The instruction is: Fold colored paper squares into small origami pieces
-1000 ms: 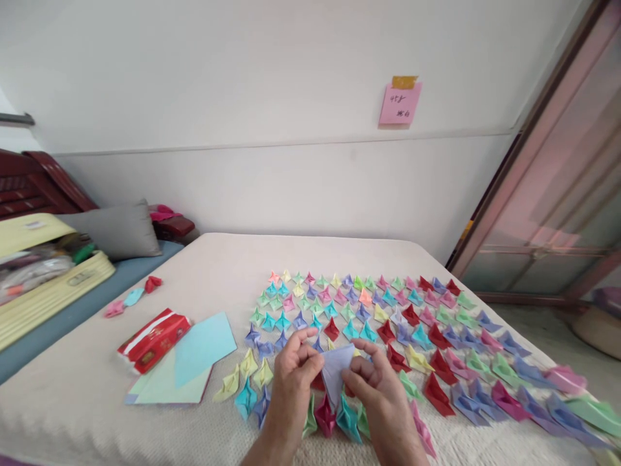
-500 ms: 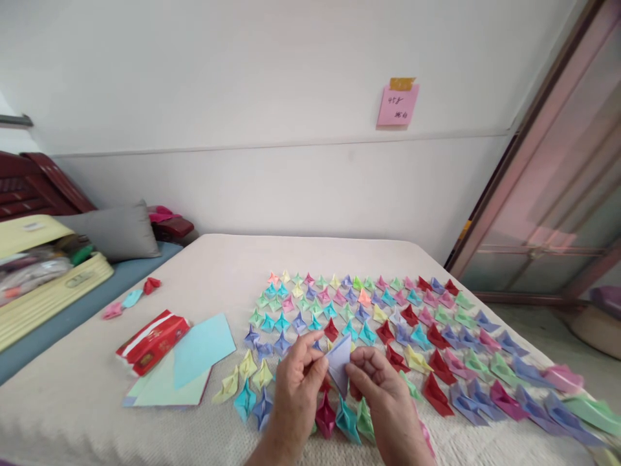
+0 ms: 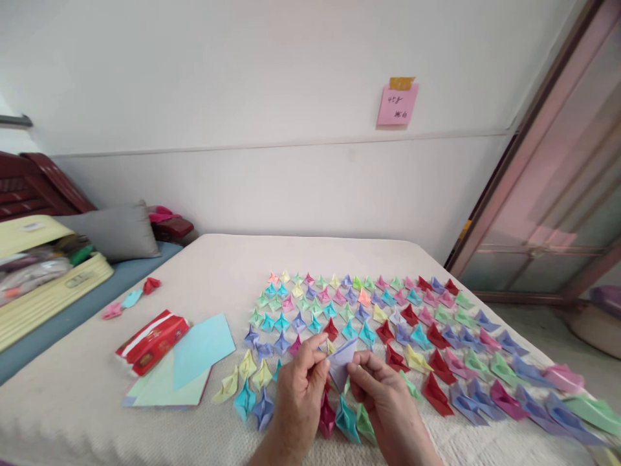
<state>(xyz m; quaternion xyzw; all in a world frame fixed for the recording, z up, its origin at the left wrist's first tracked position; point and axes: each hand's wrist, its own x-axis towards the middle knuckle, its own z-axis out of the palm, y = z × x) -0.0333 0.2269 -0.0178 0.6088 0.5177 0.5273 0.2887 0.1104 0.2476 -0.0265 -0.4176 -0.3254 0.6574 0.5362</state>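
Between my two hands is a piece of folded lavender paper (image 3: pixel 342 360), raised above the rows of folded paper boats. My left hand (image 3: pixel 301 388) pinches its left edge between thumb and fingers. On the other side, my right hand (image 3: pixel 376 382) grips the paper's right edge with thumb and forefinger. Just below and around my hands lie paper boats, among them a turquoise boat (image 3: pixel 348 419) and a magenta boat (image 3: pixel 326 415). A dark red boat (image 3: pixel 437 395) lies right of my right hand. My hands hide some of the boats beneath them.
Sheets of light blue paper (image 3: pixel 206 349) and pale green paper (image 3: pixel 169 386) lie at left, beside a red tissue pack (image 3: pixel 152 342). Three small folded pieces, one a red piece (image 3: pixel 152 285), sit farther left. A pink note (image 3: pixel 398 105) hangs on the wall.
The folded lavender paper has turned slightly, its upper point shifting right, and it shows a broader face. Both hands stay close together, still on the paper. The boats have not moved.
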